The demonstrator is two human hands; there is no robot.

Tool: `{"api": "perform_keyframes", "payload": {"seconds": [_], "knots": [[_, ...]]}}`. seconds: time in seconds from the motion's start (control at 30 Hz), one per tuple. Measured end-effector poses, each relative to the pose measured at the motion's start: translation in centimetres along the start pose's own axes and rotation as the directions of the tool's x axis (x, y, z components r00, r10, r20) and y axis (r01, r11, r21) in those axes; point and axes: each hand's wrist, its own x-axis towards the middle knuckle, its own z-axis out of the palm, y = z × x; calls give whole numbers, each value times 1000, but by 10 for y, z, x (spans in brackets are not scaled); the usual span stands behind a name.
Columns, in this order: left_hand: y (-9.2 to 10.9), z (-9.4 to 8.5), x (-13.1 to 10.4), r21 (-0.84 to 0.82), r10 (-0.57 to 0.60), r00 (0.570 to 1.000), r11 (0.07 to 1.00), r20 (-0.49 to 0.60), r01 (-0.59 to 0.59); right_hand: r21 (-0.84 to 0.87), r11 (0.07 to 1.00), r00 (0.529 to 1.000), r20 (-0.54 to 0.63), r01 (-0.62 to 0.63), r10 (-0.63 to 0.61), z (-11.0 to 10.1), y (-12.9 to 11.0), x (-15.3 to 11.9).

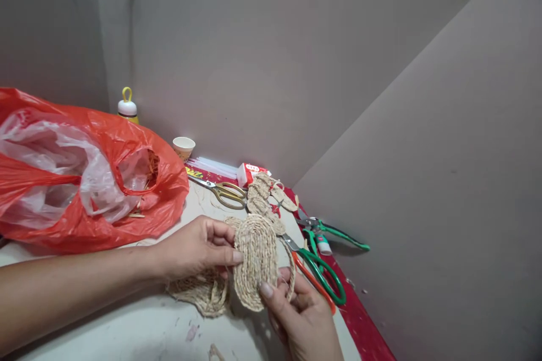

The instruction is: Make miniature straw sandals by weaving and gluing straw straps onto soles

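An oval coil of braided straw (256, 256), shaped like a small sole, is held up above the table between both hands. My left hand (207, 251) pinches its left edge, thumb on the front face. My right hand (300, 310) grips the lower right edge, its thumb pressed on the front. A loose loop of straw cord (292, 271) runs from the piece to my right fingers. Behind and below my left hand lies another woven straw piece (203, 293), partly hidden by the hand. More braided straw pieces (259, 194) lie farther back.
A red plastic bag (169, 197) with clear plastic inside fills the left. Gold-handled scissors (228, 194), green-handled scissors (324, 273), an orange handle (313, 282) and green pruning shears (342, 234) lie around the straw. A paper cup (183, 148), white sticks (215, 167) and a bottle (127, 108) stand near the wall.
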Motion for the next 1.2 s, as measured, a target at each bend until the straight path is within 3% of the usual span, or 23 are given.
{"api": "perform_keyframes", "payload": {"seconds": [0.4, 0.87, 1.0, 1.2], "knots": [[-2, 6, -2, 45, -114, 992, 992, -54, 117, 70, 993, 980, 180, -98, 85, -18, 5, 2], [-6, 3, 1, 17, -123, 990, 992, -66, 124, 92, 991, 978, 195, -96, 77, -15, 3, 3], [-7, 1, 3, -54, -111, 986, 993, -127, 104, 21, 998, 989, 135, -59, 56, -16, 5, 7], [-7, -5, 6, -91, -37, 986, 996, -161, 23, 55, 993, 991, -89, 104, -98, -24, -9, 18]]}}
